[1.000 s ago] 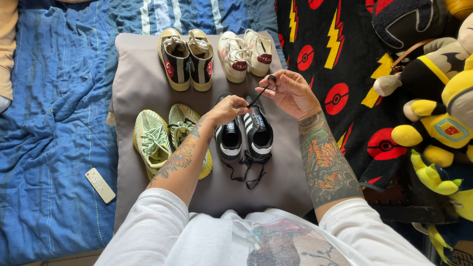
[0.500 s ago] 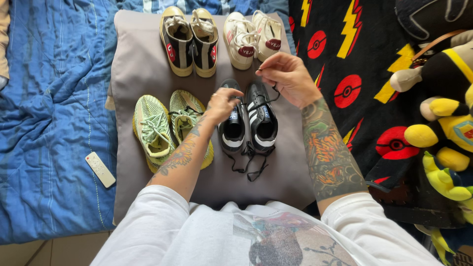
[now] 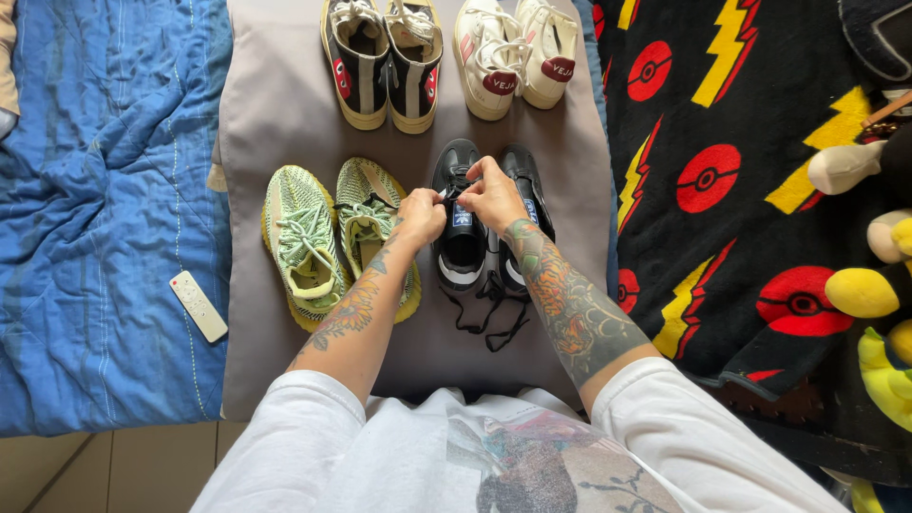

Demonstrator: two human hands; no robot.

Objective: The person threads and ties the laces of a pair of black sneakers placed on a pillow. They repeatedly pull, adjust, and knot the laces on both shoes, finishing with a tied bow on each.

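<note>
A pair of black sneakers [image 3: 463,249] with white stripes stands on a grey pillow [image 3: 275,114], loose black lace ends trailing toward me. My left hand [image 3: 421,215] pinches the lace over the left shoe's tongue. My right hand [image 3: 493,195] rests on the same shoe's lacing, fingers closed on the lace. Both hands touch each other above the tongue. To the left lies a pair of yellow-green knit sneakers [image 3: 328,237].
At the pillow's far edge stand black high-top sneakers [image 3: 383,62] and white low sneakers [image 3: 513,52]. A white remote [image 3: 198,306] lies on the blue blanket [image 3: 95,190] at left. A black patterned blanket [image 3: 741,190] and plush toys [image 3: 874,285] fill the right.
My right hand came down from pulling the lace up and back. Both hands now meet low on the black shoe's tongue. The camera has moved closer.
</note>
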